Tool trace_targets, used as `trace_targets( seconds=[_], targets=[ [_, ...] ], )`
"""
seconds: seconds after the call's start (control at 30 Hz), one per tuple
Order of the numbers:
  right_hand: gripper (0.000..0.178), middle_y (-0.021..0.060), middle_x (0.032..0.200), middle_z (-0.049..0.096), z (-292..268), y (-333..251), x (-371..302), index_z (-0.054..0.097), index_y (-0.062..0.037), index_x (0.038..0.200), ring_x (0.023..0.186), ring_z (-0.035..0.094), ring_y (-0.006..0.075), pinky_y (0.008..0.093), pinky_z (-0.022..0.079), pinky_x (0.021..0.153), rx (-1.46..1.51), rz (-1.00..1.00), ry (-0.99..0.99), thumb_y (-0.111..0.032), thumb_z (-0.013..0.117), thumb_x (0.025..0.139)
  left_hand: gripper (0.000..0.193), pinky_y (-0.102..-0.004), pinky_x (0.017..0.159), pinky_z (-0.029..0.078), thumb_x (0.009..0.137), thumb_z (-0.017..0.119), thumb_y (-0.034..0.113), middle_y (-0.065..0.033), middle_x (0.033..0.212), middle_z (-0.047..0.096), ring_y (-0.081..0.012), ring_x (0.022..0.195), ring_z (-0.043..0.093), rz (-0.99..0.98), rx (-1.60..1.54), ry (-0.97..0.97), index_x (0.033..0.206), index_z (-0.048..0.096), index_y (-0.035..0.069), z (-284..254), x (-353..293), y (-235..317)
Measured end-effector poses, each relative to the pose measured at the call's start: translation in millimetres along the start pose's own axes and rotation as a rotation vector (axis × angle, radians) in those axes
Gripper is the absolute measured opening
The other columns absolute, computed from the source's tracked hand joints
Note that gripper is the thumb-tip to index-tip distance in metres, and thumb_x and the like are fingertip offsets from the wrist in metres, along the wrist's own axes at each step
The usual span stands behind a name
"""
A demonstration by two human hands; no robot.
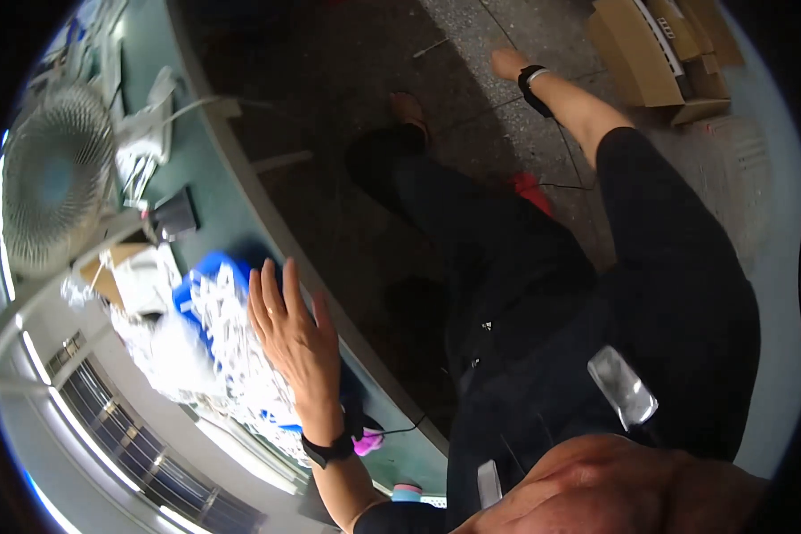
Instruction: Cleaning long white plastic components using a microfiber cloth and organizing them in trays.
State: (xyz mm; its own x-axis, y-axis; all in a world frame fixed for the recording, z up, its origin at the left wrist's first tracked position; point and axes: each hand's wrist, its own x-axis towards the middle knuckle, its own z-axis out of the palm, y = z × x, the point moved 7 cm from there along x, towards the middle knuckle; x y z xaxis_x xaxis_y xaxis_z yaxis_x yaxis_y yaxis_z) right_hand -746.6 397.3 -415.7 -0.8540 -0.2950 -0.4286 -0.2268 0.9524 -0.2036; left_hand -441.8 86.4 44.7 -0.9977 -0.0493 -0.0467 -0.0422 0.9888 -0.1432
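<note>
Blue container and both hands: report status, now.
Left hand open, fingers extended, at blue container of white pieces; contact unclear. Right hand away from table, grip unreadable. In the way: left hand, partly covering view of the pieces.

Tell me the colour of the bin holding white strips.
Blue: the plastic bin, best seen in the head view.

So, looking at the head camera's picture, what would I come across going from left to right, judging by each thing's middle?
Fan → heap of white pieces → the person's left hand → a foot → the person's right hand → open cardboard box.
</note>
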Motion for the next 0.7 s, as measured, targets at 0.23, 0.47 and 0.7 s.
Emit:
trace_targets(
  seconds=[0.23, 0.47, 0.7],
  targets=[
    [0.028, 0.0133, 0.125, 0.051, 135.5, -22.9, 84.0, 0.056, -0.0015, 0.113, 0.116, 0.046, 0.0304, 0.0415, 0.046, 0.088, -0.125, -0.097, 0.157, -0.008, 0.051, 0.085, 0.053, -0.0545, 0.108, 0.016, 0.079, 0.064, 0.017, -0.0217, 0.145, 0.025, -0.0388, 0.134, 0.024, -0.109, 0.317, -0.363, 0.129, 0.048, 0.012, 67.3, 16.3, -4.3],
    [0.048, 0.0146, 0.143, 0.031, 212.1, -21.2, 201.4, 0.039, -0.005, 0.135, 0.131, 0.03, 0.0313, 0.0405, 0.033, 0.104, -0.288, -0.06, 0.049, -0.03, 0.041, 0.094, 0.038, -0.0603, 0.102, 0.021, 0.079, 0.063, 0.006, -0.0324, 0.146, 0.002, -0.0509, 0.133, 0.01, -0.318, -0.112, -0.269, 0.116, 0.057, 0.006, 85.1, 33.3, 0.9],
    [0.047, 0.0152, 0.144, 0.03, 137.8, -100.1, 256.1, 0.039, -0.0137, 0.137, 0.127, 0.037, 0.0329, 0.0478, 0.037, 0.1, 0.272, -0.278, -0.208, -0.025, 0.049, 0.092, 0.04, -0.0527, 0.099, 0.036, 0.081, 0.062, 0.014, -0.0243, 0.14, 0.023, -0.0425, 0.125, 0.033, -1.168, -0.325, 0.123, 0.12, 0.054, 0.014, 89.3, 16.1, 0.5]
  ],
)
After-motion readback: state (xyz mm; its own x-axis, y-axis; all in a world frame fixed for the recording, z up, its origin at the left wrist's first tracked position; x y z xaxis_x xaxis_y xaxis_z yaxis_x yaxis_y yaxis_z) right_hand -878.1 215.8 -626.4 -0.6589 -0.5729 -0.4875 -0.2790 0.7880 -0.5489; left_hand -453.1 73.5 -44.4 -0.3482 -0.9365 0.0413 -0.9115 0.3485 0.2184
